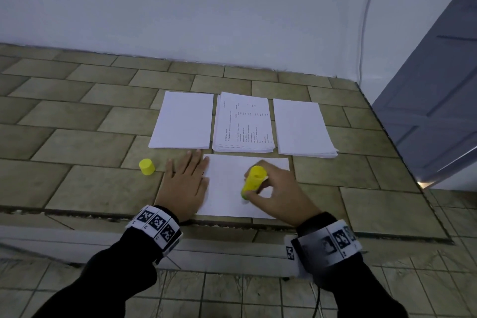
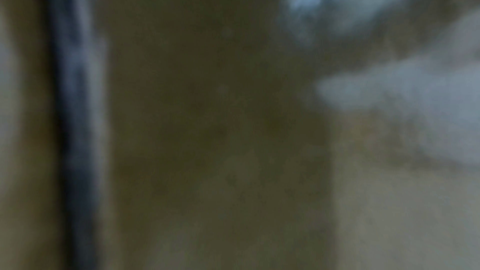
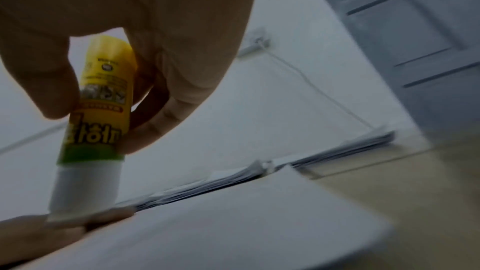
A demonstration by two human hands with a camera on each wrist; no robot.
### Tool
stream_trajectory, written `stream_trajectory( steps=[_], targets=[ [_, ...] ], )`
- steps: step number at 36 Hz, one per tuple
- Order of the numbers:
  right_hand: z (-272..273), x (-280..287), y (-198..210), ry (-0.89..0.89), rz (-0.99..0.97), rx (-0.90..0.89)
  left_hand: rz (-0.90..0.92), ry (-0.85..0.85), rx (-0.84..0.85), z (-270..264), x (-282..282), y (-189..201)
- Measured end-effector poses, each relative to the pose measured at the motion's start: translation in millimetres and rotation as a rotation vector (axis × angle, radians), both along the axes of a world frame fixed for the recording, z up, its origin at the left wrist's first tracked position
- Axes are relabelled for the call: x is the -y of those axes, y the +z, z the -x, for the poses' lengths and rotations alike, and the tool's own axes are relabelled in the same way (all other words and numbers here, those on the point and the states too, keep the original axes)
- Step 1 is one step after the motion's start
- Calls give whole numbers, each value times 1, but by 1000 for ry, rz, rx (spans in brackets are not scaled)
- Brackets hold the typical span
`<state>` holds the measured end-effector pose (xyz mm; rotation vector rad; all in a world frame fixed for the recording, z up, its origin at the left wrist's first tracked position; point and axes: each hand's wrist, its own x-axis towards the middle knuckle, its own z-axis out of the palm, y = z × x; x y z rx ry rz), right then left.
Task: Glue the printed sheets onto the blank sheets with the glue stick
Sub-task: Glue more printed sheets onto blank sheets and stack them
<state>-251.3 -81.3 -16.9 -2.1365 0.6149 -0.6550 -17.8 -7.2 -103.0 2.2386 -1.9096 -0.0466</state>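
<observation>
A single white sheet (image 1: 229,178) lies on the tiled ledge in front of me. My right hand (image 1: 273,188) grips the yellow glue stick (image 1: 254,179), uncapped, with its white tip down on that sheet; the stick (image 3: 101,110) shows close in the right wrist view between thumb and fingers. My left hand (image 1: 187,179) lies flat, fingers straight, pressing the sheet's left edge. The yellow cap (image 1: 146,166) sits left of that hand. Behind stand a blank stack (image 1: 183,120), a printed stack (image 1: 244,122) and another blank stack (image 1: 303,128). The left wrist view is only blur.
The ledge (image 1: 77,142) is tiled and ends at a white wall (image 1: 180,8) behind the stacks. A grey door (image 1: 438,98) stands at the right. A thin white cable (image 1: 364,33) runs down the wall. The ledge's front edge lies under my wrists.
</observation>
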Motion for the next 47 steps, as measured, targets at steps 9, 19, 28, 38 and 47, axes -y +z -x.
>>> stream_trajectory(
  steps=[9, 19, 28, 38, 47],
  targets=[
    [-59, -18, -5, 169, 41, -205, -31, -38, -8, -5, 0, 0],
    [-86, 17, 7, 50, 45, -283, -50, -20, 35, -1, 0, 3],
    [-89, 39, -3, -105, -6, -277, -73, -5, 33, -1, 0, 4],
    [-21, 14, 9, -43, -169, -212, -125, 33, 29, 5, 0, 10],
    [-1, 7, 0, -11, -101, -200, -168, 36, 57, 5, 0, 15]
  ],
)
